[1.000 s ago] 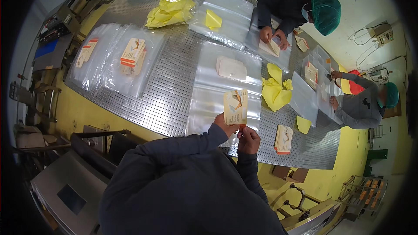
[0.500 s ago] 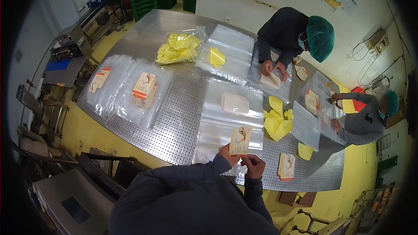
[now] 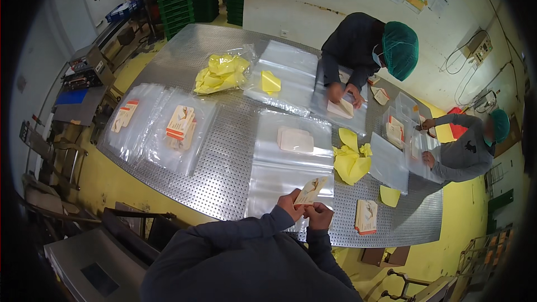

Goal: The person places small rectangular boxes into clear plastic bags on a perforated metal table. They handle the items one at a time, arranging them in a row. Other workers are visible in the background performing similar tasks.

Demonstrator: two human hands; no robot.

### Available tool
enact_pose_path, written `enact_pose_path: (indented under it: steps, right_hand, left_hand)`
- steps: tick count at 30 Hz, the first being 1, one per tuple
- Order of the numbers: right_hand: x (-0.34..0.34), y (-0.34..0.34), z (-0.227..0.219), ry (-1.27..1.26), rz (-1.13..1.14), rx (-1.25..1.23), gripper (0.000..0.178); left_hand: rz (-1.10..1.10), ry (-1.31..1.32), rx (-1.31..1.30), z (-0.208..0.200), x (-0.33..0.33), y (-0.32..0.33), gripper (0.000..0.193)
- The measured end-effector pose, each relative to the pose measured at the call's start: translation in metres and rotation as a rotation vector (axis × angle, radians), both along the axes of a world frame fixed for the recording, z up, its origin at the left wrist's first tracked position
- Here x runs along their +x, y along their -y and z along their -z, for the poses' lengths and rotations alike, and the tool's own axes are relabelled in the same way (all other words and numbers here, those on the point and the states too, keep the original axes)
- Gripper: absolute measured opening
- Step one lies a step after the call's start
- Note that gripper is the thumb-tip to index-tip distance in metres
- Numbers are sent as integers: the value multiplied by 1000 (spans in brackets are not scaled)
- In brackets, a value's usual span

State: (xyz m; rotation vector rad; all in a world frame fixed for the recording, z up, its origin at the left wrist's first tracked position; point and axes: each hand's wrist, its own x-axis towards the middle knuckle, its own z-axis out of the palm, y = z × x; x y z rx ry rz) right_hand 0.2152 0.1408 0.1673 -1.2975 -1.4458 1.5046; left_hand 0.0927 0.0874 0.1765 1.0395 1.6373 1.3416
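Observation:
Above a stack of clear plastic bags [image 3: 268, 176] at the table's near edge, a cream-and-orange printed label [image 3: 311, 191] is held up, tilted. My left hand [image 3: 290, 203] grips its left side, and my right hand [image 3: 319, 216] pinches its lower edge. Farther up on the same bags lies a small pile of pale labels [image 3: 295, 140], blank side up. Right of my hands, a stack of printed labels [image 3: 366, 216] rests on the metal table. Crumpled yellow paper sheets [image 3: 352, 163] lie beyond it.
Bags with labels on them [image 3: 180, 126] lie at the left of the perforated metal table [image 3: 224, 134]. A bag of yellow paper [image 3: 224, 72] sits at the back. Two co-workers in green hairnets [image 3: 400, 50] handle labels across the table and at the right.
The held label has tipped over and sunk slightly, and my right hand has come closer to my left. The view has shifted slightly. Across the table, the co-worker's hands have moved over a label.

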Motion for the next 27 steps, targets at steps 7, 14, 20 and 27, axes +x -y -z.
enact_pose_path:
  steps: [7, 14, 20, 27]
  right_hand:
    - [4, -3, -2, -89, -91, -13, 16]
    - [-4, 0, 6, -203, -220, -72, 10]
    - [36, -38, 78, 63, 122, 330, 20]
    - [70, -156, 9, 164, 894, 707, 15]
  left_hand:
    - [-420, -370, 416, -14, -11, -14, 66]
    - [-6, -295, 273, 9, -23, -6, 11]
    - [-147, 348, 67, 30, -43, -5, 7]
    - [-405, 596, 41, 26, -78, 12, 14]
